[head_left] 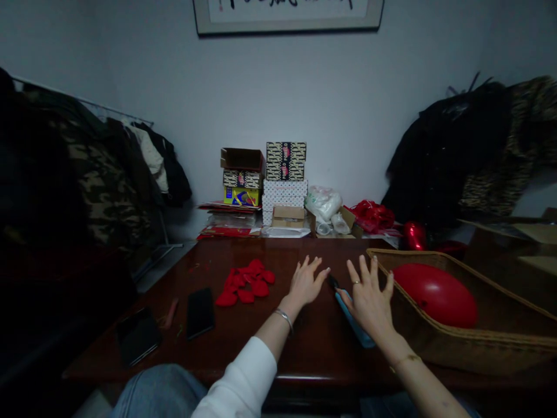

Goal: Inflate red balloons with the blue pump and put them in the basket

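- In the head view, with twelve o'clock toward the wall and the blue tool (360, 334) as centre, that tool lay on the table (313, 348), black tip toward eleven, partly hidden by the right hand (369, 296).
- The right hand's fingers were spread wide and gripped nothing; whether its thumb touched the tool could not be told. A careless sweep could have knocked the tool toward six o'clock and off the near edge, as its blue end lay close to it.
- The left hand (306, 284), at ten o'clock, also had its fingers fanned apart and held nothing. Lowered blindly, it might have met the tool's black tip, which pointed toward its thumb.
- Between nine and ten lay loose red pieces (260, 288), thin and overlapping; a brush of the left sleeve (243, 377) would probably have scattered them.
- Toward three o'clock sat a basket (456, 351) with a taut-looking red balloon (435, 290) inside. A sharp strand in the weave, or a scratch from the ring (357, 282) on the right hand, could have burst it.
- The thin bracelet (408, 359) on the right wrist could have snagged on the basket's rim, being so near it.
- Around nine, a dark flat device (201, 313) risked a bump from the left elbow if that arm swung outward.
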Motion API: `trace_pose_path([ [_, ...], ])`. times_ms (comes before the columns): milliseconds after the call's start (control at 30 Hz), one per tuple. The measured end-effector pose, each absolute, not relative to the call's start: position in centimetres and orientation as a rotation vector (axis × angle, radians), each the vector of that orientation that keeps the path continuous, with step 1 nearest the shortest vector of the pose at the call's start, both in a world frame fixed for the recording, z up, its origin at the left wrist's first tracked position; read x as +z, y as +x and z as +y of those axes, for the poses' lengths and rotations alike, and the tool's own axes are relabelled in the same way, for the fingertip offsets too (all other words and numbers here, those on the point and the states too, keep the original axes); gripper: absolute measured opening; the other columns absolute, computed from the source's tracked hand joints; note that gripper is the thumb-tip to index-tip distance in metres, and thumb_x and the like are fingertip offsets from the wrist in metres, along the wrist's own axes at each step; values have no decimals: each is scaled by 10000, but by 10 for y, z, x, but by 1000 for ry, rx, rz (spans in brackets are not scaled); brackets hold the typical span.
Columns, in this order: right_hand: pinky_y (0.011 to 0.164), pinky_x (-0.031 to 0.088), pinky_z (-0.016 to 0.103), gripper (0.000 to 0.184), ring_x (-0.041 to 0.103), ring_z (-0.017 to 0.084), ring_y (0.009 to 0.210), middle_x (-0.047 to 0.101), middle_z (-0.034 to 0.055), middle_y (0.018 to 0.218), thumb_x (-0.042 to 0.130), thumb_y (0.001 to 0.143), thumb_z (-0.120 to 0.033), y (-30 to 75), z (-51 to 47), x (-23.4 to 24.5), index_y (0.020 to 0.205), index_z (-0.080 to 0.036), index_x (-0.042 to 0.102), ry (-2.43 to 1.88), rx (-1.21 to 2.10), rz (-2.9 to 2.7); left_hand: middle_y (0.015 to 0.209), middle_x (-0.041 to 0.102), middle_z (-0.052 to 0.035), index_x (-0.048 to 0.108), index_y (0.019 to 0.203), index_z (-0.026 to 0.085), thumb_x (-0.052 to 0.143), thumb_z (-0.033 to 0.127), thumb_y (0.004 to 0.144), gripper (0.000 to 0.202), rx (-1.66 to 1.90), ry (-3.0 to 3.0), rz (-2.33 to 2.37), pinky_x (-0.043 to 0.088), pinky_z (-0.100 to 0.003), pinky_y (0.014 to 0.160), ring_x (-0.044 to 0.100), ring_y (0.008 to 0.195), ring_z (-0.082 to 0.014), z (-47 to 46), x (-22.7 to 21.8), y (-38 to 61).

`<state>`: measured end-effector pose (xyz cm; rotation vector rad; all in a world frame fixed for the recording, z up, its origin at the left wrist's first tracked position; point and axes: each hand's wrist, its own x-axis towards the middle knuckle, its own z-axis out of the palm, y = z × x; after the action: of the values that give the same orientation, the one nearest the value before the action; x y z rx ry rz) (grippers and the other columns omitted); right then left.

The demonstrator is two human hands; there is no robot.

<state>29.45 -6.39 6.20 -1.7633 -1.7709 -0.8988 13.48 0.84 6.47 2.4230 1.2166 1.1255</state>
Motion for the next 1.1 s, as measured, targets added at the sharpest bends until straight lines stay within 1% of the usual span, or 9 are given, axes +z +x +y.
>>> trace_pose_path([
  [67,1018,85,605,667,40,343,1361,140,159,1492,492,812,-469,278,-58,55,1367,-138,327,-1729,-869,-1821,1354,477,-81,472,1297,185,318,510,890,543,1122,2402,1281,244,-488,1073,297,1322,-253,11,57,114],
  [233,1026,91,597,627,45,338,1362,125,173,1490,482,830,-410,243,-46,36,1363,-114,332,-1641,-841,-1910,1353,477,-90,472,1296,189,322,524,884,552,1074,2354,1446,242,-504,1065,295,1324,-258,15,37,62],
  [367,1026,88,601,614,38,342,1362,89,179,1493,467,841,-373,228,-38,18,1371,-102,313,-1628,-843,-1966,1375,454,-72,456,1316,188,314,536,880,575,953,2299,1587,226,-437,1088,258,1342,-238,18,23,25],
  [433,1028,84,599,609,33,343,1362,91,177,1493,459,843,-374,225,-35,10,1369,-100,319,-1627,-835,-1990,1389,435,-63,445,1324,195,311,531,883,571,899,2291,1638,208,-428,1096,245,1348,-228,19,15,9],
  [600,1024,83,607,578,26,333,1364,145,181,1484,415,852,-353,226,-31,-5,1358,-88,333,-1637,-816,-2009,1400,423,-57,423,1339,198,341,520,876,570,814,2331,1696,179,-438,1103,236,1352,-230,23,-2,-21],
  [733,1010,85,625,540,25,331,1365,168,177,1481,376,856,-326,232,-31,-13,1344,-94,357,-1665,-805,-2018,1413,404,-58,393,1357,203,386,475,870,557,710,2390,1725,154,-461,1101,223,1355,-247,25,-16,-39],
  [867,997,105,639,533,26,329,1365,176,177,1479,347,857,-312,241,-30,-23,1344,-96,349,-1739,-797,-2016,1423,390,-66,382,1362,200,444,413,852,556,598,2437,1763,140,-479,1097,210,1358,-259,27,-31,-50],
  [967,1004,107,634,533,23,310,1368,183,176,1479,334,859,-294,249,-30,-31,1344,-72,333,-1866,-810,-1971,1435,370,-66,385,1359,216,473,380,839,552,539,2467,1796,109,-503,1095,193,1363,-259,28,-41,-54],
  [1100,1004,96,637,543,33,314,1367,218,209,1460,357,848,-268,263,-29,-44,1332,-24,333,-2006,-831,-1882,1436,367,-74,387,1358,219,490,368,831,557,495,2498,1822,100,-520,1091,195,1361,-266,32,-50,-54],
])
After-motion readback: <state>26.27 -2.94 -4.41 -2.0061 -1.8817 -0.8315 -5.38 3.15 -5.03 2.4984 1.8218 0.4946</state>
